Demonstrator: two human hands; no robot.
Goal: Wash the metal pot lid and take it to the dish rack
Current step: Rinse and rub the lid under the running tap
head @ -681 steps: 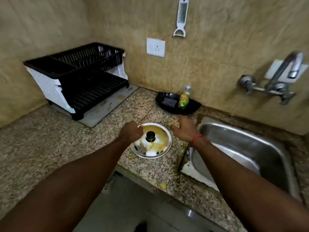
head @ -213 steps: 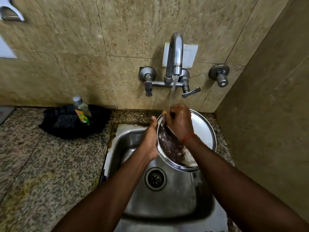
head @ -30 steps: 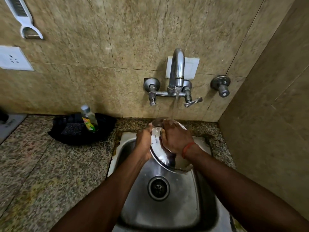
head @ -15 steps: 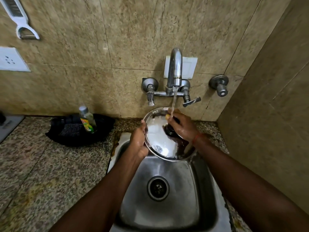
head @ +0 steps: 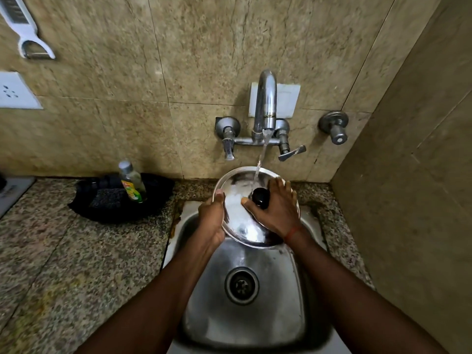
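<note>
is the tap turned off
No, a stream of water runs from the tap onto the pot lid held over the sink.

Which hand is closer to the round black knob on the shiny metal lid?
The right hand. It wraps beside the round black knob, touching it. The left hand grips the shiny metal lid at its left rim, farther away.

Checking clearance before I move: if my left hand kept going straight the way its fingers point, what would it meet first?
Probably the tiled wall behind the sink. The left hand grips the lid at its left rim, fingers pointing away and up; depth is unclear.
</note>
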